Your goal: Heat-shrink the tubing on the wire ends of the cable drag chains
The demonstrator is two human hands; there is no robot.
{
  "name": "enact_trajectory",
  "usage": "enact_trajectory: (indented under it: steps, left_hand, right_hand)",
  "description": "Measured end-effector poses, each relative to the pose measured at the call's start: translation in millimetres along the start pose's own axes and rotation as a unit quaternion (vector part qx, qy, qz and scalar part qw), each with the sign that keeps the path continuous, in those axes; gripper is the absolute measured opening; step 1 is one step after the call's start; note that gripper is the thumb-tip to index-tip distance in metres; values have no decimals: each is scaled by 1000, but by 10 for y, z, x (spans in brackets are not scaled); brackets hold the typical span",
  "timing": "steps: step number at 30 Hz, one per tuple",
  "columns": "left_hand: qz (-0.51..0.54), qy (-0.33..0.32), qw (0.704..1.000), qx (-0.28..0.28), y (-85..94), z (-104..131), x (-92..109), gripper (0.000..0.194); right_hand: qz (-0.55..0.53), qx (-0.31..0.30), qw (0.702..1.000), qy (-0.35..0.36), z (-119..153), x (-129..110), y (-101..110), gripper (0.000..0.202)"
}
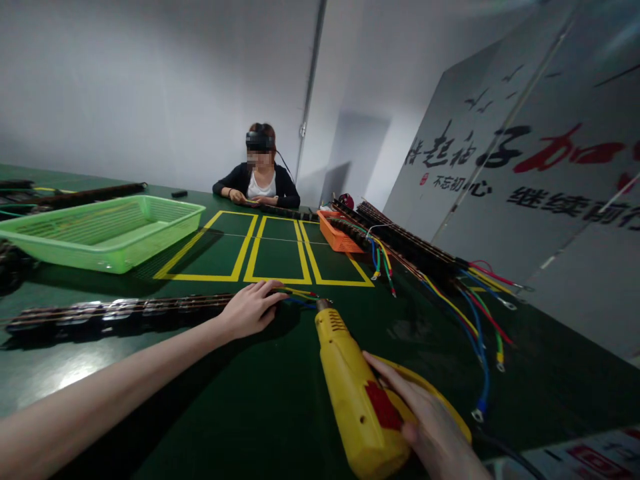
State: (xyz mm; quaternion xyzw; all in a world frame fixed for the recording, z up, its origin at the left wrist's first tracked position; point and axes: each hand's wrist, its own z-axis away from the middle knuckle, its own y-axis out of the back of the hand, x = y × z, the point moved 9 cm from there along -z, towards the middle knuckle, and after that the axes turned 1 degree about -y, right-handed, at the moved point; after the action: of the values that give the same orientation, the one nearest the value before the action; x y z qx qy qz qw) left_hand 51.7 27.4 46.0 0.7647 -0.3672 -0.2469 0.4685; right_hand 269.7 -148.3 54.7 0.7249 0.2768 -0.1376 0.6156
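Note:
My right hand (430, 413) is wrapped round the handle of a yellow heat gun (345, 387) with a red patch on its side. The gun's metal nozzle points away from me, close to the tips of a few coloured wires (300, 293). Those wires stick out from the end of a long black-wrapped wire harness (125, 317) lying across the table on the left. Over that end, where the wires come out, my left hand (255, 307) is closed, its fingers bent round them. Its palm side is hidden.
A green plastic basket (120, 260) stands at the left. On the right, an orange basket (335, 235) sits beside a pile of black harnesses (415, 243) with loose lugged wires (483, 373). Yellow tape (245, 250) marks the green table. Another person (260, 173) sits opposite, hands on a harness.

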Motion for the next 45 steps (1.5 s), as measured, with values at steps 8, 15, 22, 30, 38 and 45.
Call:
enact_trajectory:
  steps: [8,15,22,30,38,45]
  left_hand:
    - [-2,-35,999,9,3,8,18,40]
    - [2,-38,999,10,-17,8,12,38]
    - [4,-12,1000,21,-2,2,-53,37]
    - [-4,-3,1000,20,2,6,-47,35]
    - [1,-15,1000,10,-40,23,-73,36]
    - [-11,-16,1000,3,-38,29,-61,37]
  right_hand:
    - [3,33,998,-58,25,-177,-104,85]
    - [9,-5,999,-48,-143,-621,-408,103]
    - [-18,-36,999,-19,-258,-936,-560,107]
    - [14,53,998,17,-204,-860,-420,67]
    - [92,175,980,-12,-12,-416,-192,35]
    - [111,155,981,-29,-15,-102,53,34]
